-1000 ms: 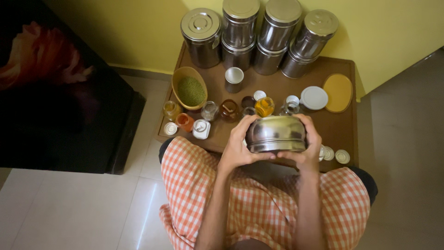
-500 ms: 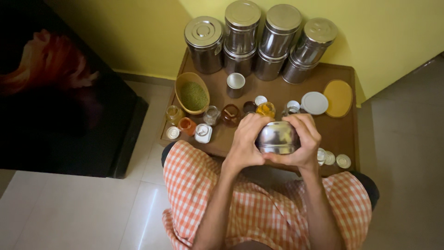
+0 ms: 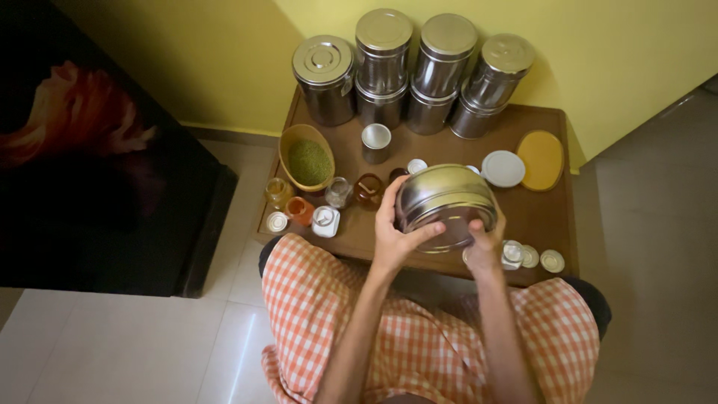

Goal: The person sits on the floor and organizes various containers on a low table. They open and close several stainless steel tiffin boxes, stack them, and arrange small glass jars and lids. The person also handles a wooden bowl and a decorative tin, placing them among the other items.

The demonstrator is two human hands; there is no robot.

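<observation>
I hold a round steel tin (image 3: 446, 203) with both hands above the near edge of a low brown table (image 3: 546, 209). My left hand (image 3: 396, 236) grips its left side, thumb across the front. My right hand (image 3: 485, 251) cups its lower right side from beneath. The tin is tilted, its lidded top facing up and away from me. It hides part of the small jars behind it.
Several tall steel canisters (image 3: 415, 71) stand at the table's back. A yellow oval bowl of green grains (image 3: 307, 158), a steel cup (image 3: 375, 141), small spice jars (image 3: 338, 191), loose caps (image 3: 542, 258), a white lid (image 3: 502, 168) and a yellow lid (image 3: 541, 159) lie around. A dark cabinet (image 3: 97, 164) stands left.
The tin has been turned in my hands and raised, from side-on to tilted with its top showing. My right hand slid from its upper right side to underneath.
</observation>
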